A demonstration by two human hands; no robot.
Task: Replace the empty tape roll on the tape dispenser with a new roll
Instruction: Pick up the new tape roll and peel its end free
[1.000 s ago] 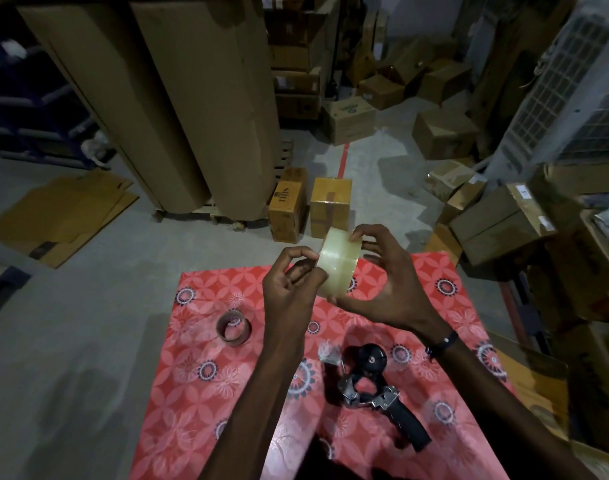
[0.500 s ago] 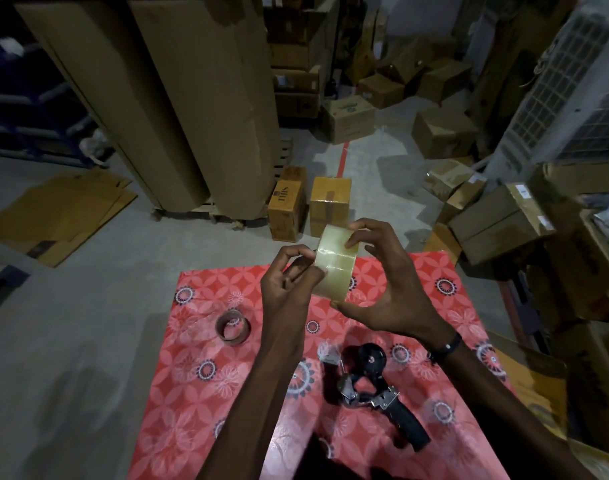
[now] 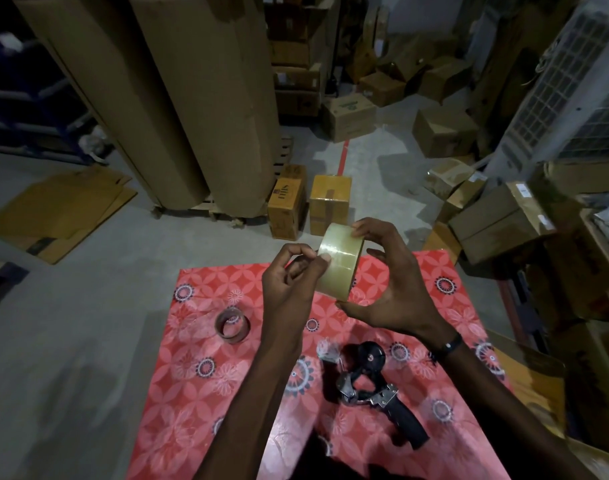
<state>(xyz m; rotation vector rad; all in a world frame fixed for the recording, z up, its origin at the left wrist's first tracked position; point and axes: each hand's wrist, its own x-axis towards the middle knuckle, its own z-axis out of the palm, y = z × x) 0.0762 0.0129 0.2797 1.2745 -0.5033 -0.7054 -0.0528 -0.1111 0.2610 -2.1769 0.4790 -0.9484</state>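
We hold the new tape roll (image 3: 339,261) above the far part of the table (image 3: 192,393), between our left hand (image 3: 292,285) and right hand (image 3: 389,289). On the table, the empty roll (image 3: 232,326) lies left, the tape dispenser (image 3: 375,389) right, near us.

Dim storeroom: grey concrete floor (image 3: 88,341), cardboard boxes (image 3: 330,204) scattered about.
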